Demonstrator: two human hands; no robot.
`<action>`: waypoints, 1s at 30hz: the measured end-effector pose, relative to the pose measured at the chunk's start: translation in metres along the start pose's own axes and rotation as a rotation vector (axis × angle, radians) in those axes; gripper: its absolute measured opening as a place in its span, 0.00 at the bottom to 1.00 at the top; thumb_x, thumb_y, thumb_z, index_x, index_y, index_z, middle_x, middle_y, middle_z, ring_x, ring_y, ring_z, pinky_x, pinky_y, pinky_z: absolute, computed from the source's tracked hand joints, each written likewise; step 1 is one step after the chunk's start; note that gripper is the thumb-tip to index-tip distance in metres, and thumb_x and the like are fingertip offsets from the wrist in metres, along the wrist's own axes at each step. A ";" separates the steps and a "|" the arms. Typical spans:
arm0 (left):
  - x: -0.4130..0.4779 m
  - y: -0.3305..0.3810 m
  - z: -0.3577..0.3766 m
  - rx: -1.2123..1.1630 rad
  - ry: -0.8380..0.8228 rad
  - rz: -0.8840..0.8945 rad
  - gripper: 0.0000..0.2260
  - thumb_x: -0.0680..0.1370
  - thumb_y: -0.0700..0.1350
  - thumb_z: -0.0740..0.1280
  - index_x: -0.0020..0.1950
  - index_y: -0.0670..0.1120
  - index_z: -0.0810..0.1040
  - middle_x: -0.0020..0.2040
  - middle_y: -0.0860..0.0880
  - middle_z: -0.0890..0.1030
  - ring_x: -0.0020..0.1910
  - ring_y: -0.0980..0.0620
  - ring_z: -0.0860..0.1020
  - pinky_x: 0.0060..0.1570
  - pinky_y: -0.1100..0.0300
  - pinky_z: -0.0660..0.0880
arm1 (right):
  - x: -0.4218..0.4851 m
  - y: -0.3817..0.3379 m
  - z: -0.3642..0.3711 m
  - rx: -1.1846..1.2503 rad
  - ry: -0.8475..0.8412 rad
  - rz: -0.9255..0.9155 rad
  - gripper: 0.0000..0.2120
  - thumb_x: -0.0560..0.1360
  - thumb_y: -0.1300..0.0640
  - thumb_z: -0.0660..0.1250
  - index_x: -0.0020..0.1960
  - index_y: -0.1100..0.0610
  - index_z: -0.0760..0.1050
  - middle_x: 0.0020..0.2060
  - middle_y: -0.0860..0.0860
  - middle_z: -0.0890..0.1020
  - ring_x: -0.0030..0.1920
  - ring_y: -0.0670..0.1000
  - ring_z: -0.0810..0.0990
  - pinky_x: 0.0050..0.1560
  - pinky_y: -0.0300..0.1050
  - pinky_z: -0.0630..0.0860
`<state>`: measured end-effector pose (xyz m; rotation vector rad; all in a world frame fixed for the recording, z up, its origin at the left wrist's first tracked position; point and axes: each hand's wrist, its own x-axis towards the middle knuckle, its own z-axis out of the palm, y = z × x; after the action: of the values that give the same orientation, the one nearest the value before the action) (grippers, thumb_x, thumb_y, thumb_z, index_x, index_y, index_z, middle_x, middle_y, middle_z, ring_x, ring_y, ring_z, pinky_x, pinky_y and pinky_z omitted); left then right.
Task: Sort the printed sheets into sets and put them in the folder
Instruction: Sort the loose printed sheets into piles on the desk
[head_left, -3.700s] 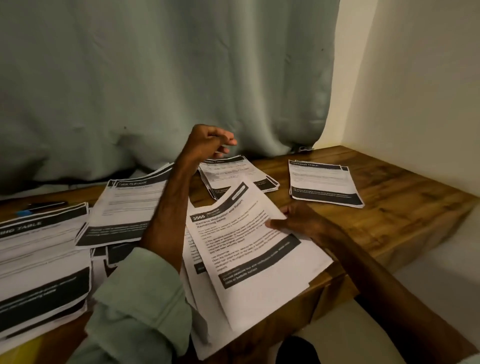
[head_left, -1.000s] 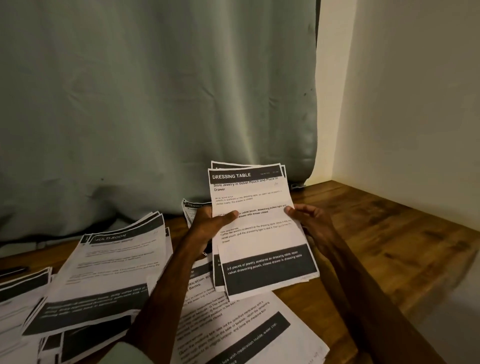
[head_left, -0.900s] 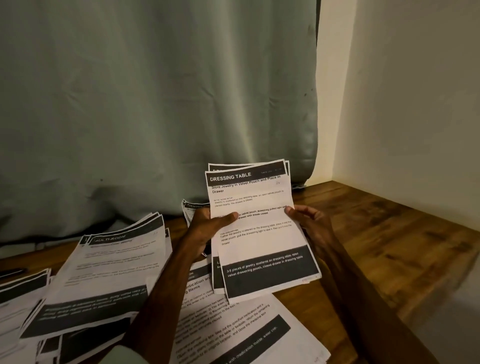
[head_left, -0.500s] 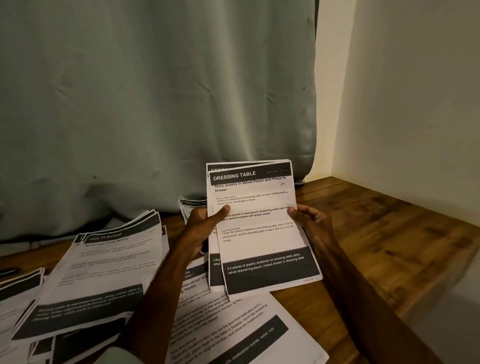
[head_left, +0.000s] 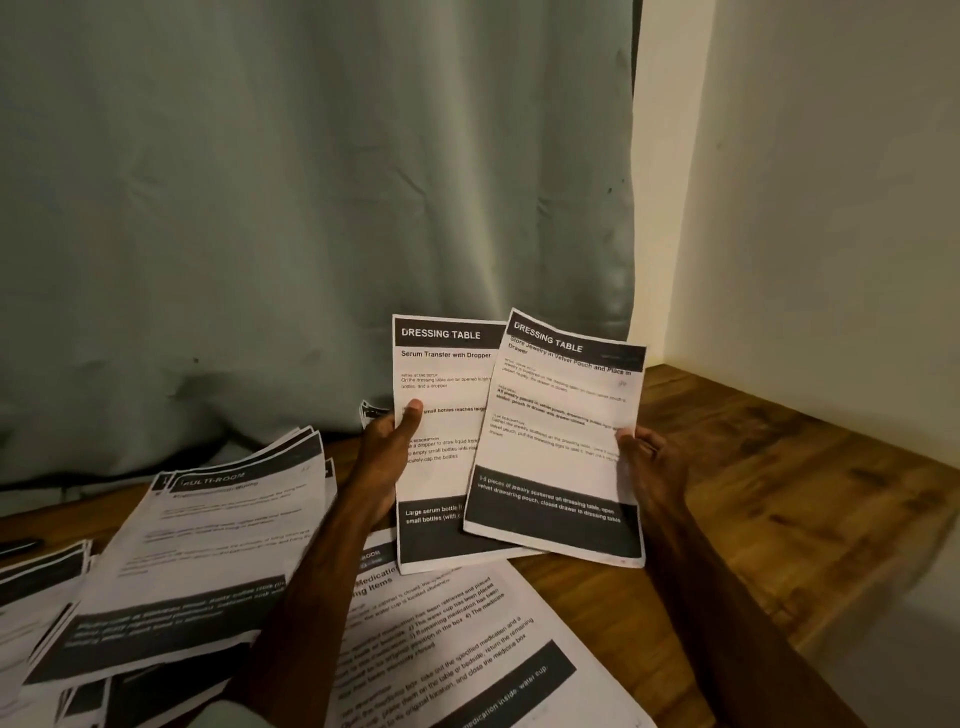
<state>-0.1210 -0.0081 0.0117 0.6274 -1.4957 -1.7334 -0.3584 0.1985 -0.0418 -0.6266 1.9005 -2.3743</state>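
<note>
I hold two printed sheets headed DRESSING TABLE upright above the wooden table (head_left: 769, 499). My left hand (head_left: 387, 452) grips the rear sheet (head_left: 441, 467), titled Serum Transfer with Dropper, thumb on its front. My right hand (head_left: 647, 457) pinches the right edge of the front sheet (head_left: 558, 452), about storing jewelry, which is tilted and fanned to the right over the rear one. No folder is in view.
A MULTI-ROOM stack (head_left: 202, 545) lies at the left, with more sheets (head_left: 36, 587) at the far left edge. A medication sheet (head_left: 457, 639) lies under my arms. A small pile (head_left: 371, 410) peeks out behind my left hand. A curtain (head_left: 311, 208) hangs behind; a wall (head_left: 831, 208) stands right.
The top DRESSING TABLE sheet has slid right and tilted in my right hand, uncovering the Serum Transfer sheet held by my left hand. Earlier both hands held them as one stack.
</note>
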 end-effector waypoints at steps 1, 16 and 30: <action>0.000 0.001 -0.001 0.001 0.008 0.012 0.08 0.82 0.53 0.66 0.54 0.50 0.79 0.46 0.48 0.87 0.46 0.45 0.86 0.52 0.42 0.82 | -0.002 -0.002 0.000 0.024 -0.032 0.007 0.10 0.80 0.58 0.70 0.58 0.63 0.80 0.51 0.55 0.86 0.46 0.54 0.87 0.41 0.42 0.84; 0.001 0.003 -0.008 -0.039 0.003 0.075 0.09 0.82 0.53 0.65 0.59 0.52 0.79 0.53 0.44 0.87 0.51 0.42 0.85 0.56 0.39 0.80 | -0.016 -0.016 0.007 0.083 -0.382 0.038 0.10 0.80 0.59 0.69 0.58 0.62 0.79 0.50 0.57 0.87 0.48 0.58 0.87 0.42 0.48 0.85; 0.000 0.002 0.002 -0.069 -0.011 0.075 0.08 0.83 0.53 0.64 0.56 0.52 0.79 0.48 0.47 0.88 0.47 0.44 0.86 0.55 0.40 0.80 | -0.015 -0.012 0.009 0.125 -0.307 0.030 0.12 0.79 0.58 0.70 0.60 0.62 0.79 0.51 0.56 0.87 0.49 0.59 0.87 0.47 0.53 0.85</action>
<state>-0.1221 -0.0071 0.0136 0.5212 -1.4420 -1.7259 -0.3391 0.1968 -0.0332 -0.8842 1.6114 -2.2041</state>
